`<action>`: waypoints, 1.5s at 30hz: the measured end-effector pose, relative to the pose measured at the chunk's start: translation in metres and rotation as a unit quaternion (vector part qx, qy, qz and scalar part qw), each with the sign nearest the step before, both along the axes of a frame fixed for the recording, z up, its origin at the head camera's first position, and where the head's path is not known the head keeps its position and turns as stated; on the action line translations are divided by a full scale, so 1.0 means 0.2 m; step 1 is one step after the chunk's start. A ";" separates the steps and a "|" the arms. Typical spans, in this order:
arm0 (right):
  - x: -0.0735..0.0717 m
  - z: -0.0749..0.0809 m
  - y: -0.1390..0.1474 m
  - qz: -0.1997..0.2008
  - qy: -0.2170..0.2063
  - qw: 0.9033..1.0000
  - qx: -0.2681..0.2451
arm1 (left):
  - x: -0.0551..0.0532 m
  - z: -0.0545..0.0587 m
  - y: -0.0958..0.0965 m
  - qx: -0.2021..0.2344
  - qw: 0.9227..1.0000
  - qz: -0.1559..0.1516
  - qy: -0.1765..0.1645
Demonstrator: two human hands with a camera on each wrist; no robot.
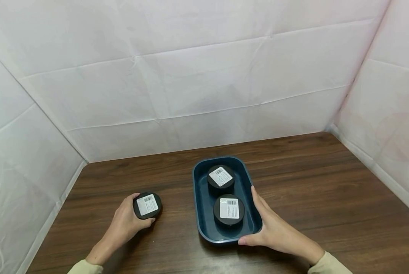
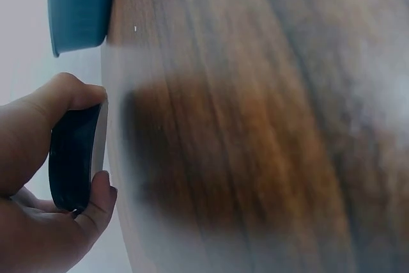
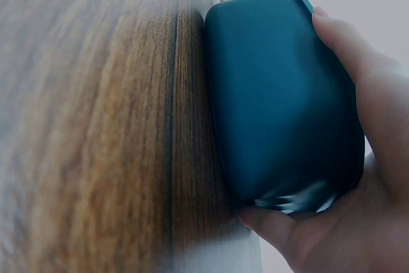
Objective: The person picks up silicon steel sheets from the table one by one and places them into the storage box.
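Observation:
My left hand grips a short, black round case with a white barcode label on top. The left wrist view shows the thumb and fingers around the side of this case, its pale underside just off the table. To its right stands a dark blue rectangular tray. Inside the tray sit two similar black round cases, one farther back and one nearer, labels up. My right hand holds the tray by its near right corner, with thumb at the front wall and fingers along the right side.
The brown wood-grain table carries everything. White sheeting rises behind it and along the left and right sides. A stretch of tabletop separates the held case from the tray.

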State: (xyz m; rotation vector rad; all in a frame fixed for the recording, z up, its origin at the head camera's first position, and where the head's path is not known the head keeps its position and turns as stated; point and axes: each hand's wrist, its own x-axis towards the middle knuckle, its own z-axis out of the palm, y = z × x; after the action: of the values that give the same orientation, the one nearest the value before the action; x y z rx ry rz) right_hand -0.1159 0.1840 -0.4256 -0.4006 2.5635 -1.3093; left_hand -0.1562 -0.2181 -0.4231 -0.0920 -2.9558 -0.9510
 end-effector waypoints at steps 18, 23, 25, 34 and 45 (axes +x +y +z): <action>0.00 0.00 0.00 -0.003 0.000 1.000 0.003 | 0.02 -0.01 0.03 0.008 1.000 0.000 0.005; 0.00 0.00 0.00 -0.003 0.000 1.000 0.003 | 0.02 -0.01 0.04 0.015 1.000 0.000 -0.008; 0.00 0.00 0.00 -0.003 -0.001 1.000 0.003 | 0.03 -0.01 0.05 0.016 1.000 -0.001 -0.006; 0.00 0.00 -0.01 -0.004 -0.004 1.000 0.008 | 0.04 0.00 0.06 0.015 1.000 -0.002 0.004; 0.00 0.00 -0.01 -0.003 -0.007 1.000 0.004 | 0.06 0.01 0.07 0.019 1.000 -0.004 0.014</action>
State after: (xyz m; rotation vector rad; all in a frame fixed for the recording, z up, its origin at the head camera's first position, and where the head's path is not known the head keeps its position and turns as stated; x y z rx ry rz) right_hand -0.1157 0.1827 -0.4247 -0.3807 2.5588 -1.2998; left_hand -0.1447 -0.2045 -0.4211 -0.1140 -2.9126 -0.9971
